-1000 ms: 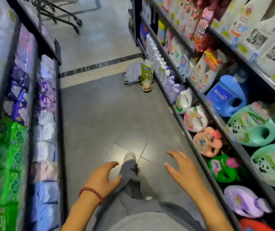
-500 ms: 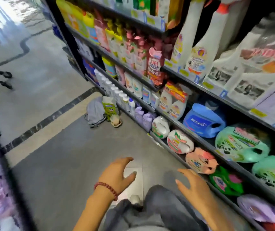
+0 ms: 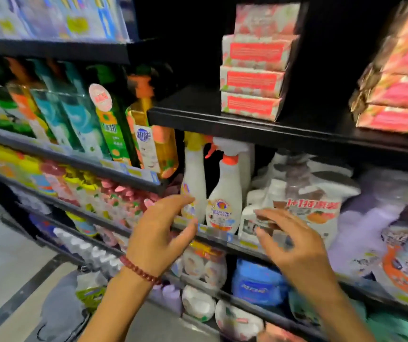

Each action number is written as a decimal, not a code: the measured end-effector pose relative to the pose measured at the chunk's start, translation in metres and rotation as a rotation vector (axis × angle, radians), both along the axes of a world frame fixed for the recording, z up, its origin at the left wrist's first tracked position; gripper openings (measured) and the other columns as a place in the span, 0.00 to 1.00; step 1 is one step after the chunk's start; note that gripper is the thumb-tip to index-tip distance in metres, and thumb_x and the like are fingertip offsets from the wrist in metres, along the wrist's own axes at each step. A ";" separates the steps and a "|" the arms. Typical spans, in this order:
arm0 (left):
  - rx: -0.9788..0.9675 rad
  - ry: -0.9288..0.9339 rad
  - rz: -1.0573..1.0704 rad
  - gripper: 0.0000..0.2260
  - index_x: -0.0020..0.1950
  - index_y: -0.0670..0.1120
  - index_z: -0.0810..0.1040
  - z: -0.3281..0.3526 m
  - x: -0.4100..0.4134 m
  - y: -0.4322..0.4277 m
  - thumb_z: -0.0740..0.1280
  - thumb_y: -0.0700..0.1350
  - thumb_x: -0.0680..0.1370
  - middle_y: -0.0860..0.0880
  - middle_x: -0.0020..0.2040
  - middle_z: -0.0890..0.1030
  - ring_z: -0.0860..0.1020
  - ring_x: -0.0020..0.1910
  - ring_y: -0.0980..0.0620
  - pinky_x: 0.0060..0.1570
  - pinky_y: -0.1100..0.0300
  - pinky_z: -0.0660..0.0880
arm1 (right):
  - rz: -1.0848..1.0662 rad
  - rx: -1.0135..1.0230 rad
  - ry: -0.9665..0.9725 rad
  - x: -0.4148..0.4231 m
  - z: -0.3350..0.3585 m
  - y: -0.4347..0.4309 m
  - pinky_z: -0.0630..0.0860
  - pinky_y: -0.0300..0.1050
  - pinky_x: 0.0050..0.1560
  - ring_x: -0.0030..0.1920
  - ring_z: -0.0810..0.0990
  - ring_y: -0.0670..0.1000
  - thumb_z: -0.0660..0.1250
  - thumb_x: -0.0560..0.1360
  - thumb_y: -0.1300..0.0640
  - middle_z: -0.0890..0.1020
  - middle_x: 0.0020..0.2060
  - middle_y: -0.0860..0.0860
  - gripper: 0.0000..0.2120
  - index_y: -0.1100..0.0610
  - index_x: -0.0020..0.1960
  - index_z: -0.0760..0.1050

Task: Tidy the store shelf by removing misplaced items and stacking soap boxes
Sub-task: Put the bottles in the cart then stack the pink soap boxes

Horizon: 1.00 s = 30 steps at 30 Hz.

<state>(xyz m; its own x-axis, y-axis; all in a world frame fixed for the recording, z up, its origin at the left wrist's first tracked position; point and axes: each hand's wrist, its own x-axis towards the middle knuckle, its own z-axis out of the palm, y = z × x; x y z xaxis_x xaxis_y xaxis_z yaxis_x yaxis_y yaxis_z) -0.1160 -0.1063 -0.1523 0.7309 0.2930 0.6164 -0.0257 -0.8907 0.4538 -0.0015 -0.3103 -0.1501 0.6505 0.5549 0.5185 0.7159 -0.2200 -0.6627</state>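
**Store aisle: soap boxes sitting above two empty hands**

Store shelving is filling the view, with dark boards packed with bottles and bags. Soap boxes [image 3: 254,75] are sitting in a fairly square pile on the upper shelf [image 3: 222,122]. They are pink and white card. A second pile [image 3: 400,95] is lying further right on the same board, and its boxes are skewed and overhanging.

Handling, as a judgement: the boxes are looking light and stiff, with smooth printed faces that may slide on each other and corners that would dent if squeezed. The best hold is probably across the two long sides, thumb on one and fingers on the other. One or two at a time is safer than a whole pile.

The left hand [image 3: 158,233], wearing a bead bracelet [image 3: 140,270], is hovering with loose, spread fingers and gripping nothing. The right hand [image 3: 294,245] is doing the same, palm down and empty. Both are hanging in front of the lower shelf, level with the spray bottles [image 3: 225,193]. Blur is hiding whether the left fingertips are touching a bottle.

The square pile is sitting well above the gap between the hands. The skewed pile is sitting up and to the right of the right hand, well apart.
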 end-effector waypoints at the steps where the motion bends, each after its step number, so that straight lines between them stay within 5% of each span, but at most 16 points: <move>1: 0.063 -0.104 -0.009 0.17 0.58 0.40 0.79 0.019 0.014 0.007 0.65 0.49 0.74 0.47 0.54 0.80 0.76 0.54 0.54 0.55 0.64 0.72 | 0.004 0.063 -0.087 0.009 0.026 0.008 0.66 0.25 0.53 0.51 0.75 0.35 0.63 0.72 0.49 0.79 0.49 0.43 0.13 0.51 0.54 0.78; 4: 0.178 -0.291 -0.040 0.16 0.59 0.38 0.77 0.067 0.055 0.029 0.65 0.47 0.76 0.48 0.56 0.78 0.75 0.57 0.52 0.61 0.63 0.69 | -0.080 0.231 -0.354 0.038 0.097 0.031 0.72 0.35 0.56 0.53 0.76 0.41 0.66 0.75 0.55 0.79 0.51 0.47 0.12 0.57 0.56 0.78; 6: 0.218 -0.270 -0.038 0.18 0.60 0.39 0.77 0.088 0.084 0.047 0.64 0.50 0.76 0.45 0.56 0.79 0.74 0.58 0.50 0.60 0.61 0.68 | -0.172 0.267 -0.501 0.057 0.134 0.048 0.72 0.43 0.59 0.56 0.76 0.49 0.67 0.75 0.58 0.79 0.53 0.52 0.13 0.62 0.58 0.77; 8: 0.246 -0.178 -0.033 0.21 0.59 0.40 0.78 0.103 0.110 0.061 0.63 0.55 0.76 0.45 0.55 0.80 0.76 0.56 0.48 0.57 0.59 0.70 | -0.294 0.183 -0.609 0.074 0.159 0.064 0.66 0.40 0.65 0.61 0.73 0.52 0.66 0.75 0.53 0.77 0.58 0.54 0.18 0.62 0.61 0.75; 10: 0.298 -0.063 -0.009 0.23 0.54 0.44 0.80 0.114 0.127 0.067 0.58 0.60 0.76 0.46 0.50 0.82 0.79 0.50 0.47 0.48 0.54 0.76 | -0.364 0.033 -0.634 0.089 0.173 0.077 0.59 0.34 0.66 0.64 0.69 0.52 0.66 0.73 0.47 0.74 0.62 0.54 0.24 0.60 0.64 0.72; 13: 0.366 -0.011 0.022 0.25 0.46 0.47 0.82 0.118 0.136 0.070 0.52 0.63 0.76 0.50 0.42 0.83 0.81 0.42 0.48 0.34 0.54 0.78 | -0.363 -0.127 -0.561 0.098 0.179 0.089 0.63 0.40 0.65 0.64 0.69 0.50 0.70 0.69 0.43 0.73 0.64 0.52 0.30 0.55 0.67 0.69; 17: 0.370 -0.001 0.021 0.25 0.50 0.50 0.84 0.113 0.139 0.075 0.52 0.62 0.77 0.53 0.48 0.84 0.82 0.48 0.52 0.36 0.62 0.72 | -0.394 -0.126 -0.518 0.097 0.177 0.093 0.66 0.41 0.62 0.62 0.71 0.49 0.72 0.69 0.45 0.74 0.61 0.51 0.30 0.55 0.66 0.70; 22: 0.341 -0.049 -0.008 0.25 0.49 0.50 0.84 0.114 0.136 0.074 0.53 0.63 0.76 0.53 0.47 0.84 0.82 0.46 0.52 0.35 0.62 0.72 | -0.436 -0.087 -0.698 0.090 0.172 0.097 0.67 0.38 0.59 0.58 0.73 0.51 0.70 0.69 0.48 0.78 0.56 0.53 0.24 0.58 0.61 0.74; 24: 0.145 -0.114 -0.078 0.25 0.51 0.52 0.83 0.118 0.130 0.072 0.53 0.65 0.74 0.56 0.48 0.84 0.81 0.49 0.55 0.39 0.62 0.72 | -0.422 -0.067 -0.796 0.086 0.170 0.095 0.71 0.42 0.57 0.56 0.75 0.52 0.70 0.70 0.52 0.79 0.55 0.54 0.20 0.60 0.59 0.75; 26: -0.263 -0.203 -0.261 0.21 0.48 0.57 0.82 0.129 0.124 0.070 0.54 0.65 0.72 0.59 0.45 0.83 0.80 0.48 0.59 0.44 0.61 0.75 | -0.404 -0.017 -0.889 0.080 0.168 0.093 0.72 0.46 0.58 0.56 0.76 0.54 0.70 0.71 0.55 0.80 0.54 0.56 0.18 0.63 0.58 0.76; 28: -0.601 -0.231 -0.427 0.19 0.39 0.59 0.83 0.148 0.122 0.067 0.56 0.66 0.71 0.55 0.39 0.84 0.81 0.40 0.59 0.41 0.62 0.76 | -0.382 0.043 -0.970 0.073 0.167 0.093 0.72 0.49 0.60 0.56 0.76 0.56 0.69 0.73 0.57 0.80 0.53 0.59 0.17 0.66 0.57 0.76; 30: -0.734 -0.059 -0.505 0.20 0.33 0.59 0.83 0.168 0.122 0.066 0.59 0.70 0.70 0.49 0.34 0.84 0.79 0.31 0.56 0.33 0.64 0.74 | -0.353 0.066 -1.039 0.066 0.168 0.096 0.70 0.50 0.64 0.58 0.76 0.57 0.64 0.77 0.55 0.80 0.54 0.61 0.16 0.68 0.56 0.76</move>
